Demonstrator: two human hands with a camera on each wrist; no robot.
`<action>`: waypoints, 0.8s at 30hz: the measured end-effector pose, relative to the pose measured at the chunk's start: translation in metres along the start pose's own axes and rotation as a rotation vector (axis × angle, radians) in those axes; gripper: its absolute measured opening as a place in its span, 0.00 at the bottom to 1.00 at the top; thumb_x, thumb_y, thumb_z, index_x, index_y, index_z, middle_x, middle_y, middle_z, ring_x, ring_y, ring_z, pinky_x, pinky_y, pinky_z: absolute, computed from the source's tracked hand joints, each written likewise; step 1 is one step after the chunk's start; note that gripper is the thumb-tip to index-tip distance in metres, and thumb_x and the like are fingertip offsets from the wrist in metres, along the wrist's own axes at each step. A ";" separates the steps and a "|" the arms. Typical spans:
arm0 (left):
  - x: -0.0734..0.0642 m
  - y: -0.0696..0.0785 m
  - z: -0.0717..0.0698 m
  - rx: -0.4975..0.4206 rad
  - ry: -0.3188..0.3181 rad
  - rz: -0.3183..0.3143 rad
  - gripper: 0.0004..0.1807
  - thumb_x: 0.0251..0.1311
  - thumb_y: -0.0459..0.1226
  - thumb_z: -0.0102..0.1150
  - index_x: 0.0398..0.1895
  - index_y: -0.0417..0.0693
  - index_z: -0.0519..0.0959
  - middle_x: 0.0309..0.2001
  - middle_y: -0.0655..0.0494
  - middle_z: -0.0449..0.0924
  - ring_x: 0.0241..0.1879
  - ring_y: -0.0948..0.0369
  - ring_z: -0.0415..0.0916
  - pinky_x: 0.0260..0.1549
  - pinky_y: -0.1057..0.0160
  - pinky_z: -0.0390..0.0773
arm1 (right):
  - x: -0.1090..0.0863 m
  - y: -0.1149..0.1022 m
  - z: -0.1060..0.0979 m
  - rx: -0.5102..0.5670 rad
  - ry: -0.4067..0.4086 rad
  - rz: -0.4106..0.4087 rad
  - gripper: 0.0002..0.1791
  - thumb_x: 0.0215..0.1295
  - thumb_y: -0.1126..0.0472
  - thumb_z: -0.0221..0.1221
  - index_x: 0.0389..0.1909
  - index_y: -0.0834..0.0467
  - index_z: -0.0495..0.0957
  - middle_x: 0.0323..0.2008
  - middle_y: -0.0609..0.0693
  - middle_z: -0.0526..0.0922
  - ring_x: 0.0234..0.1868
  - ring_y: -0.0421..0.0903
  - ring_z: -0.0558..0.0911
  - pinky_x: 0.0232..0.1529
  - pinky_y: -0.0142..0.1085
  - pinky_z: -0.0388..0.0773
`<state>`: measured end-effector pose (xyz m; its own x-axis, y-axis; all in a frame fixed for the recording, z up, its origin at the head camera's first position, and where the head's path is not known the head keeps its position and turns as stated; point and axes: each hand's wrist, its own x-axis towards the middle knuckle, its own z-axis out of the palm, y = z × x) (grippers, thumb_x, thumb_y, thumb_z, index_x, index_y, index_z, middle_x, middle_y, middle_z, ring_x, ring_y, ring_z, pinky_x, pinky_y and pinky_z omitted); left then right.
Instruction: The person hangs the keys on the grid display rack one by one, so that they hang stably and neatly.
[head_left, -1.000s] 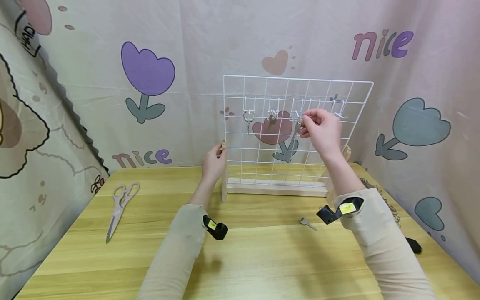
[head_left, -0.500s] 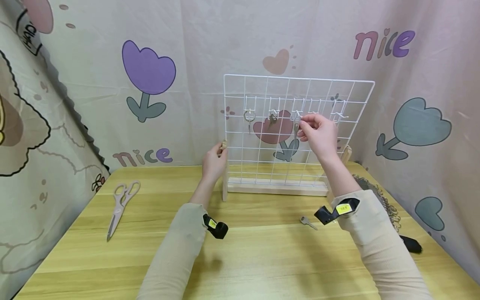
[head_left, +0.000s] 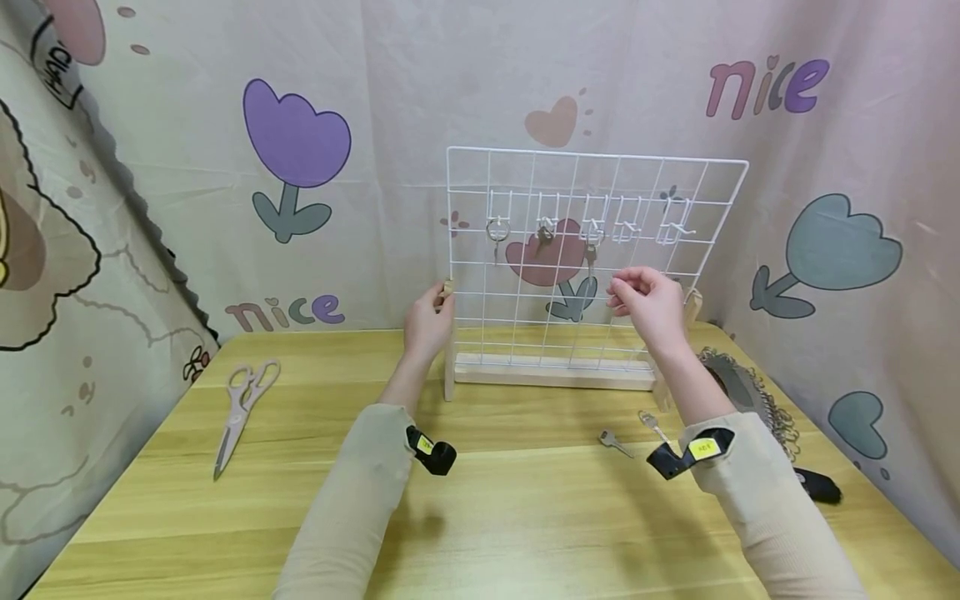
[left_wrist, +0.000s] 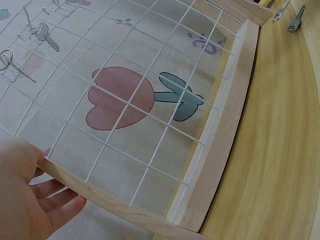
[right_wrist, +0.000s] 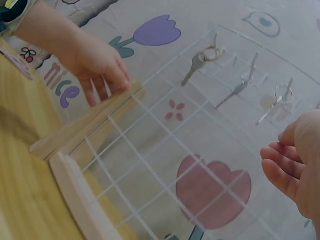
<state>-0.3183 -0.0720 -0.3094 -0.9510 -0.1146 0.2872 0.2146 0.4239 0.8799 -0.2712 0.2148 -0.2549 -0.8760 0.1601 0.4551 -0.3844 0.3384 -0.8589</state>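
Observation:
A white wire grid rack (head_left: 517, 321) stands upright in a wooden base, with hooks along its upper part. Keys on rings hang from three of the hooks: a left key (head_left: 497, 248), a middle key (head_left: 544, 237) and a right key (head_left: 591, 255). My left hand (head_left: 428, 325) grips the wooden side post (left_wrist: 117, 205) of the rack between thumb and fingers. Just in front of the grid, below and right of the third hanging key, my right hand (head_left: 651, 307) is in the air, fingers loosely bent and holding nothing.
On the table lie one loose key (head_left: 615, 443) and another key (head_left: 651, 422) near my right wrist. Scissors (head_left: 242, 408) lie at the left. A grey ring-edged item (head_left: 738, 387) and a black object (head_left: 820, 486) sit at the right, partly behind my sleeve.
My right hand has let go of the third key, which now hangs on its hook, and has moved down and slightly right. The left hand stays on the post.

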 end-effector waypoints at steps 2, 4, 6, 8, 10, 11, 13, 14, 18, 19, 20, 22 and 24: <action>0.000 -0.001 0.000 0.000 -0.004 -0.003 0.25 0.68 0.42 0.46 0.65 0.41 0.64 0.56 0.42 0.73 0.53 0.49 0.72 0.49 0.55 0.73 | -0.005 0.008 -0.003 0.032 -0.012 0.018 0.11 0.64 0.69 0.55 0.42 0.73 0.73 0.24 0.43 0.80 0.23 0.35 0.79 0.27 0.28 0.79; 0.000 -0.001 0.001 -0.005 -0.008 -0.008 0.25 0.68 0.42 0.46 0.65 0.42 0.64 0.56 0.42 0.73 0.53 0.49 0.72 0.49 0.55 0.73 | -0.011 0.016 -0.007 0.057 -0.027 0.033 0.11 0.63 0.70 0.55 0.43 0.74 0.72 0.24 0.44 0.80 0.24 0.35 0.79 0.28 0.28 0.79; 0.000 -0.001 0.001 -0.010 -0.008 -0.012 0.25 0.68 0.42 0.47 0.66 0.42 0.64 0.56 0.42 0.73 0.53 0.49 0.72 0.50 0.55 0.73 | -0.017 0.023 -0.010 0.059 -0.046 0.051 0.13 0.63 0.70 0.55 0.44 0.75 0.71 0.24 0.43 0.80 0.24 0.35 0.79 0.29 0.29 0.79; 0.000 -0.001 0.001 -0.012 -0.008 -0.014 0.25 0.68 0.41 0.47 0.65 0.42 0.64 0.56 0.42 0.73 0.53 0.49 0.72 0.50 0.55 0.73 | -0.024 0.033 -0.012 0.046 -0.064 0.069 0.13 0.63 0.70 0.55 0.45 0.76 0.71 0.24 0.42 0.80 0.25 0.35 0.79 0.29 0.30 0.79; 0.000 0.000 0.000 -0.013 -0.010 -0.016 0.25 0.68 0.41 0.47 0.66 0.42 0.64 0.56 0.42 0.73 0.54 0.49 0.72 0.50 0.54 0.73 | -0.030 0.044 -0.014 0.032 -0.092 0.090 0.14 0.62 0.70 0.55 0.46 0.76 0.71 0.26 0.46 0.81 0.25 0.36 0.79 0.30 0.31 0.80; 0.000 0.001 0.000 -0.013 -0.011 -0.018 0.25 0.68 0.42 0.47 0.66 0.42 0.64 0.56 0.42 0.73 0.54 0.49 0.72 0.50 0.54 0.73 | -0.034 0.049 -0.015 0.021 -0.109 0.101 0.14 0.62 0.70 0.55 0.46 0.76 0.71 0.28 0.50 0.81 0.25 0.37 0.80 0.30 0.31 0.80; 0.000 0.001 -0.001 -0.014 -0.011 -0.020 0.25 0.68 0.42 0.46 0.66 0.42 0.64 0.56 0.42 0.73 0.54 0.49 0.72 0.50 0.54 0.73 | -0.040 0.060 -0.015 0.007 -0.147 0.121 0.14 0.62 0.71 0.55 0.45 0.76 0.71 0.31 0.58 0.81 0.26 0.38 0.80 0.30 0.32 0.80; 0.000 0.001 -0.001 -0.015 -0.011 -0.019 0.25 0.68 0.42 0.46 0.66 0.42 0.64 0.56 0.42 0.73 0.54 0.49 0.72 0.50 0.54 0.73 | -0.044 0.065 -0.015 -0.002 -0.169 0.128 0.14 0.62 0.71 0.55 0.45 0.77 0.71 0.33 0.61 0.81 0.26 0.39 0.81 0.30 0.32 0.80; 0.000 0.002 -0.003 -0.011 -0.003 -0.010 0.25 0.68 0.42 0.46 0.66 0.42 0.64 0.56 0.42 0.73 0.54 0.49 0.72 0.50 0.53 0.73 | -0.057 0.081 -0.017 -0.064 -0.265 0.163 0.15 0.62 0.71 0.55 0.46 0.77 0.70 0.35 0.65 0.79 0.28 0.40 0.80 0.31 0.32 0.80; 0.000 0.002 -0.003 -0.010 -0.001 -0.006 0.25 0.68 0.41 0.46 0.65 0.42 0.64 0.56 0.42 0.73 0.53 0.48 0.72 0.50 0.53 0.73 | -0.060 0.084 -0.018 -0.077 -0.285 0.172 0.15 0.62 0.71 0.55 0.46 0.77 0.70 0.35 0.65 0.79 0.28 0.41 0.80 0.31 0.32 0.80; 0.000 0.002 -0.002 -0.009 -0.002 -0.003 0.25 0.68 0.41 0.46 0.65 0.42 0.64 0.56 0.42 0.73 0.53 0.48 0.72 0.50 0.53 0.73 | -0.063 0.088 -0.019 -0.092 -0.306 0.183 0.15 0.62 0.70 0.55 0.46 0.77 0.70 0.35 0.65 0.79 0.29 0.41 0.80 0.31 0.32 0.80; 0.000 0.002 -0.002 -0.007 -0.005 -0.002 0.25 0.68 0.41 0.46 0.65 0.41 0.64 0.56 0.41 0.73 0.53 0.48 0.72 0.50 0.54 0.73 | -0.069 0.094 -0.022 -0.115 -0.350 0.203 0.15 0.62 0.70 0.55 0.47 0.77 0.70 0.35 0.64 0.79 0.31 0.43 0.80 0.32 0.34 0.79; 0.000 0.002 -0.001 -0.009 -0.005 -0.005 0.25 0.68 0.41 0.46 0.65 0.41 0.65 0.56 0.41 0.73 0.53 0.48 0.72 0.50 0.54 0.73 | -0.074 0.100 -0.024 -0.133 -0.391 0.222 0.16 0.62 0.69 0.56 0.47 0.76 0.71 0.36 0.64 0.79 0.33 0.45 0.80 0.33 0.36 0.79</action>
<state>-0.3180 -0.0726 -0.3075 -0.9533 -0.1118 0.2806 0.2117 0.4154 0.8846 -0.2378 0.2591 -0.3694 -0.9867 -0.1109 0.1191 -0.1570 0.4558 -0.8762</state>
